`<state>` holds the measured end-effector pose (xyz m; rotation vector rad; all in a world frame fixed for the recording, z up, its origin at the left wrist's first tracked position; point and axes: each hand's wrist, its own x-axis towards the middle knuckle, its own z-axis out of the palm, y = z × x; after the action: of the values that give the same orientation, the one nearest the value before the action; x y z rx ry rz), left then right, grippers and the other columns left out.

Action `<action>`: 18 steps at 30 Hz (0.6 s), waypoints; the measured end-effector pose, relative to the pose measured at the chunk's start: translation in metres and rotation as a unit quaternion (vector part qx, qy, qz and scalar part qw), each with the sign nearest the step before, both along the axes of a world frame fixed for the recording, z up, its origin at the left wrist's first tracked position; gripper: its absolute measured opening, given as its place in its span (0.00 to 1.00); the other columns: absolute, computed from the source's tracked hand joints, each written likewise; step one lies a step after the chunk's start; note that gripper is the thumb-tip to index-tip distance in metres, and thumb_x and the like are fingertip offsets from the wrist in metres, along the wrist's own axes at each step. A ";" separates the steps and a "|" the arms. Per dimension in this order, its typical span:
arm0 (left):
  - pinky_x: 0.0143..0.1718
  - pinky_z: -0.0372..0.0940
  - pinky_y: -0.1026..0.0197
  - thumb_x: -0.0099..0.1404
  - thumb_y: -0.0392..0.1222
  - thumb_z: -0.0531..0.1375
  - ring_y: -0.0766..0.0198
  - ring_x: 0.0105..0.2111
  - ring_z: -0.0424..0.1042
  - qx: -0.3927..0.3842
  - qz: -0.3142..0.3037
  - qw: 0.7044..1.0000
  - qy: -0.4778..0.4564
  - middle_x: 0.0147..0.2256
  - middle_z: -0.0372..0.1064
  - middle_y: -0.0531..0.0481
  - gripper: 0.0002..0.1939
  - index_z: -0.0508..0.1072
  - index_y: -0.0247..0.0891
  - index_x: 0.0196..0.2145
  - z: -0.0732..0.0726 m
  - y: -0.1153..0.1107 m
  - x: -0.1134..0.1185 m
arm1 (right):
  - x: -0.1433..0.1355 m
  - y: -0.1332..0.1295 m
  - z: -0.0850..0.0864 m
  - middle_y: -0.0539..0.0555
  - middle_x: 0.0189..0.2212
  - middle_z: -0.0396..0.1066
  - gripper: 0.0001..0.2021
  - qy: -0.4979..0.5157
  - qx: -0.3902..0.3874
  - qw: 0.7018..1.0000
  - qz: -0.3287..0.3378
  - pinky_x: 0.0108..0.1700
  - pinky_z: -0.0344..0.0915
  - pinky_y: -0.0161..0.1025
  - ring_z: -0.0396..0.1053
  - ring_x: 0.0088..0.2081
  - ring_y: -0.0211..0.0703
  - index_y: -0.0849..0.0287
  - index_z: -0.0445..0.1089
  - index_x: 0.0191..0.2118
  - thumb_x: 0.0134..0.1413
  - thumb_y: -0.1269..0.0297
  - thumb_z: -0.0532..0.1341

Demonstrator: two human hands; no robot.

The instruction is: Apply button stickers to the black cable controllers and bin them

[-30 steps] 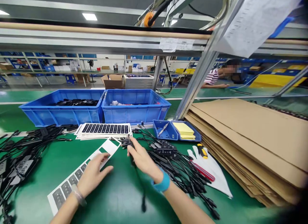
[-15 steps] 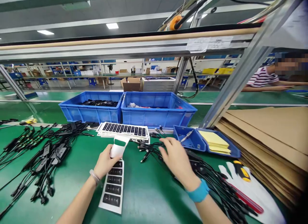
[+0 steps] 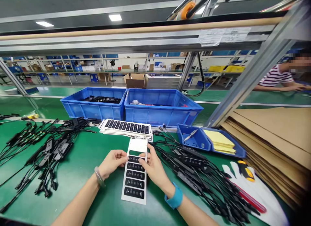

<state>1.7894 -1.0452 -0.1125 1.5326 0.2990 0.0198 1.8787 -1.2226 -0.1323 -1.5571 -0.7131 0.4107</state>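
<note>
Moved from above the black cables (image 3: 187, 167), the right hand (image 3: 155, 171) now joins the left hand (image 3: 112, 163) at a white sheet of black labels (image 3: 135, 175), centred over the green tabletop (image 3: 82, 154). Left fingers pinch its left edge, right fingers its right, beside its uppermost label. Similar sheets (image 3: 126, 127) lie stacked just beyond.

Green tabletop (image 3: 109, 206): black corded devices (image 3: 48, 145) lie left of the left hand (image 3: 113, 163), a second heap (image 3: 186, 166) right of the right hand (image 3: 154, 167), a white glove (image 3: 264, 194) farther right. Ahead of both hands lie stacked label sheets (image 3: 126, 127); ahead and right, two small blue trays (image 3: 198, 142).
</note>
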 end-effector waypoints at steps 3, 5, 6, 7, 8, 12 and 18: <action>0.25 0.59 0.67 0.51 0.54 0.68 0.71 0.22 0.64 0.000 0.027 1.000 0.000 0.22 0.67 0.53 0.20 0.71 0.32 0.28 -0.006 -0.004 0.002 | 0.002 -0.005 0.003 0.59 0.46 0.65 0.37 -0.138 -0.043 0.986 -0.083 0.43 0.70 0.50 0.68 0.45 0.50 0.53 0.37 0.64 0.54 0.67 0.58; 0.23 0.58 0.68 0.50 0.52 0.68 0.72 0.20 0.62 -0.005 0.036 0.999 0.006 0.21 0.67 0.54 0.19 0.71 0.32 0.29 -0.009 -0.008 0.004 | 0.001 -0.009 0.007 0.62 0.52 0.59 0.33 -0.278 -0.059 0.947 -0.153 0.51 0.65 0.56 0.61 0.53 0.55 0.53 0.46 0.63 0.54 0.67 0.59; 0.22 0.57 0.69 0.50 0.52 0.68 0.72 0.20 0.62 -0.011 0.036 0.999 0.009 0.20 0.66 0.54 0.19 0.71 0.33 0.30 -0.010 -0.010 0.004 | 0.001 -0.011 0.009 0.61 0.51 0.60 0.27 -0.332 -0.063 0.928 -0.154 0.51 0.64 0.56 0.60 0.53 0.56 0.53 0.55 0.60 0.55 0.68 0.59; 0.21 0.57 0.69 0.50 0.52 0.68 0.72 0.19 0.62 -0.018 0.033 0.999 0.014 0.20 0.66 0.54 0.19 0.71 0.33 0.29 -0.010 -0.012 0.004 | -0.001 -0.012 0.010 0.60 0.47 0.62 0.19 -0.367 -0.065 0.919 -0.129 0.50 0.64 0.54 0.62 0.51 0.54 0.52 0.62 0.54 0.57 0.68 0.58; 0.21 0.58 0.70 0.50 0.52 0.68 0.72 0.19 0.63 -0.027 0.028 0.999 0.020 0.20 0.66 0.54 0.19 0.71 0.32 0.29 -0.009 -0.014 0.004 | -0.002 -0.012 0.011 0.58 0.42 0.64 0.12 -0.383 -0.066 0.917 -0.087 0.47 0.66 0.50 0.65 0.47 0.52 0.53 0.67 0.48 0.59 0.69 0.56; 0.22 0.61 0.70 0.51 0.52 0.68 0.73 0.19 0.64 -0.079 -0.017 0.995 0.051 0.20 0.65 0.54 0.19 0.71 0.33 0.26 -0.007 -0.016 0.000 | -0.007 -0.010 0.011 0.54 0.35 0.67 0.08 -0.364 -0.058 0.929 0.027 0.39 0.67 0.42 0.67 0.37 0.45 0.54 0.70 0.41 0.61 0.71 0.55; 0.21 0.60 0.71 0.49 0.49 0.69 0.73 0.19 0.63 -0.128 -0.059 0.987 0.080 0.20 0.65 0.53 0.17 0.72 0.32 0.25 -0.006 -0.013 -0.003 | -0.011 -0.008 0.011 0.53 0.32 0.68 0.06 -0.348 -0.049 0.935 0.058 0.38 0.67 0.40 0.68 0.35 0.43 0.55 0.70 0.38 0.61 0.70 0.56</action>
<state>1.7864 -1.0584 -0.1181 1.2960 0.3253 -0.2277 1.8679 -1.2309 -0.1210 -1.7681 -1.3494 -0.0412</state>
